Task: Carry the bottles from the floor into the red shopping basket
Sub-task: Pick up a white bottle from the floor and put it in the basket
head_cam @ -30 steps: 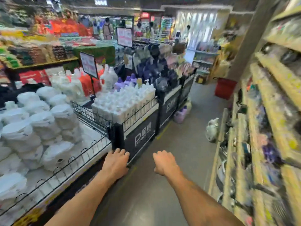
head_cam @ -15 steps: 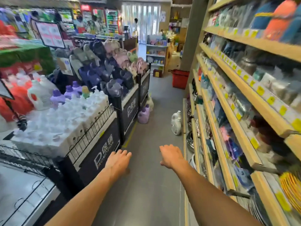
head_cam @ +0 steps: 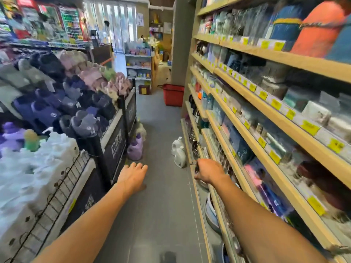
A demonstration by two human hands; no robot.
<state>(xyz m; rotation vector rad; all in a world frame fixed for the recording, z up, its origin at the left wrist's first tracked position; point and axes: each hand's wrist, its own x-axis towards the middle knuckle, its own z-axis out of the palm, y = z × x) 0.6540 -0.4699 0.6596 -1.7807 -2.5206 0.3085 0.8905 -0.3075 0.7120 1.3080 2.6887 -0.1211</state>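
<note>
Head view, only one to go on: two white bottles (head_cam: 178, 152) are being seen upright on the floor (head_cam: 161, 205), tucked against the foot of the shelving (head_cam: 247, 95) at the floor's right edge, ahead of both grips. The right grip (head_cam: 208, 171) is being held nearest, just short of them, fingers loosely curled with nothing in them afaict. The left grip (head_cam: 133, 174) is being held flat and spread, empty, nearer the purple bottles (head_cam: 135, 149) at the left edge. The red shopping basket (head_cam: 173, 94) is being shown well beyond, down the aisle.
</note>
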